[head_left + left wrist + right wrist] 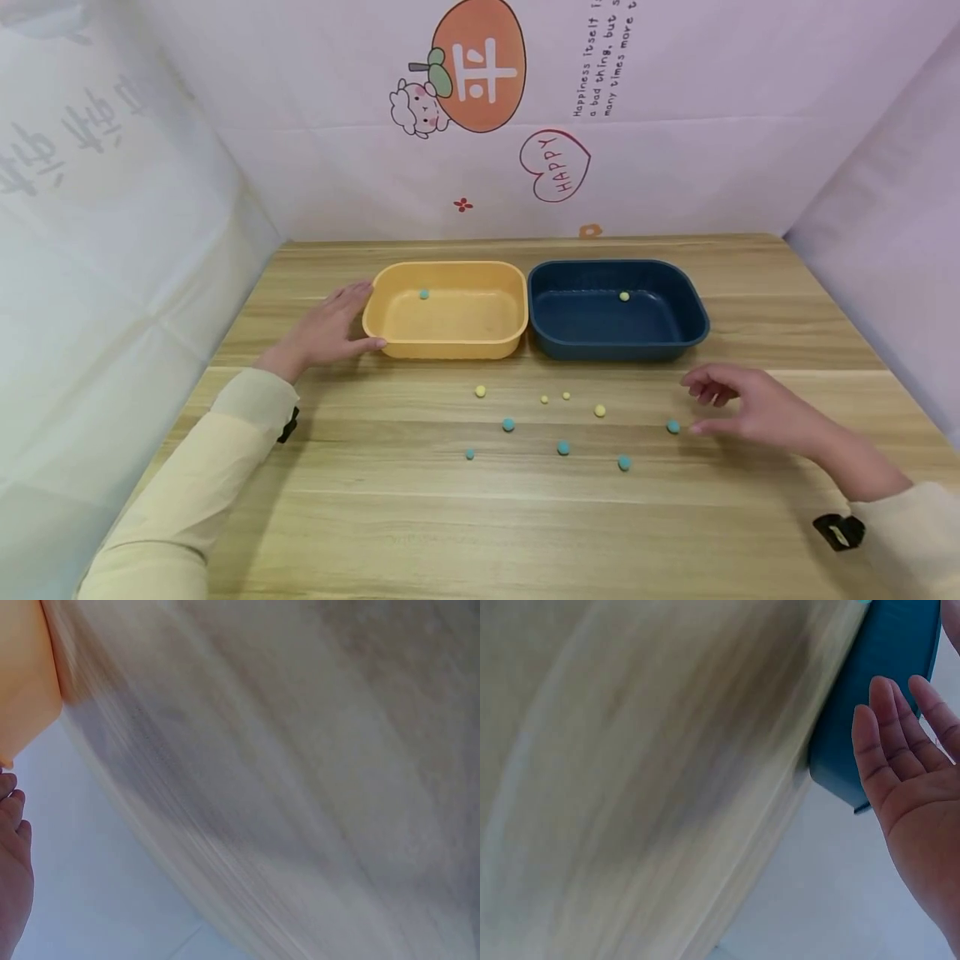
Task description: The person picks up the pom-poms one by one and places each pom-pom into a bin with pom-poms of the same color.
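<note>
My left hand (330, 327) rests against the left end of a yellow-orange bin (446, 350), its fingers fairly straight and its thumb at the near corner. In the left wrist view, the fingertips (7, 784) show beside that bin's edge. Inside the bin lies one small blue ball (424, 294). A dark blue bin (618, 352) stands right beside it, with one small yellow ball (624, 297) in it. My right hand (757, 408) hovers at the right with loosely bent fingers, holding nothing. A blue ball (673, 427) lies just left of its thumb.
Loose on the wooden table (420, 533) in front of the bins are several yellow balls (481, 392) and several blue balls (563, 448). A printed white cloth (330, 175) hangs behind the table, with more cloth along both sides.
</note>
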Demonstrator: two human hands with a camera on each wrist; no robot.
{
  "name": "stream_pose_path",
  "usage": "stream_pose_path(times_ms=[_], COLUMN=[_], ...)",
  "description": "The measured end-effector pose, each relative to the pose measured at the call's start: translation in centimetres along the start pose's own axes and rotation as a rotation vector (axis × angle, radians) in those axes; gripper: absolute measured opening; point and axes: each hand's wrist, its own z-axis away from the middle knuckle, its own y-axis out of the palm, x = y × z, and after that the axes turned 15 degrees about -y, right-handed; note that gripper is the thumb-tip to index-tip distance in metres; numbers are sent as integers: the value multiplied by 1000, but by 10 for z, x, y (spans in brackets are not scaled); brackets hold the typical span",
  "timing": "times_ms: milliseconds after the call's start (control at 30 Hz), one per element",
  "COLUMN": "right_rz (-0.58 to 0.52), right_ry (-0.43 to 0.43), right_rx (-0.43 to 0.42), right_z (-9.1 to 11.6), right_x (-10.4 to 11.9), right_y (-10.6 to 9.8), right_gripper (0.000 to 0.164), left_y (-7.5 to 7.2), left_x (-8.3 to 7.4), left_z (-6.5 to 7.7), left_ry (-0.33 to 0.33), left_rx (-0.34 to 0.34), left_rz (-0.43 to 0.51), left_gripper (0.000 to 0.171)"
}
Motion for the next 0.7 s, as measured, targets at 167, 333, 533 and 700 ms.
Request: stream_pose_path(times_ms=[167,333,533,700], right_rz=[-87,-158,-233,-260], right_ry=[29,48,76,81], right_rx=[33,62,99,117], right_z=[0,-2,-1,1], right_x=[-1,0,-4,-9], right_y=[7,9,14,18], right_gripper=[38,35,37,37], left_y=[-1,0,0,0], left_x=[-1,0,0,0], left_z=[0,0,0,-1], left_ry=[-2,-7,-17,-19], left_rx=[2,-1,-1,0], left_rz=[-2,1,18,23], left_gripper=[100,101,101,100])
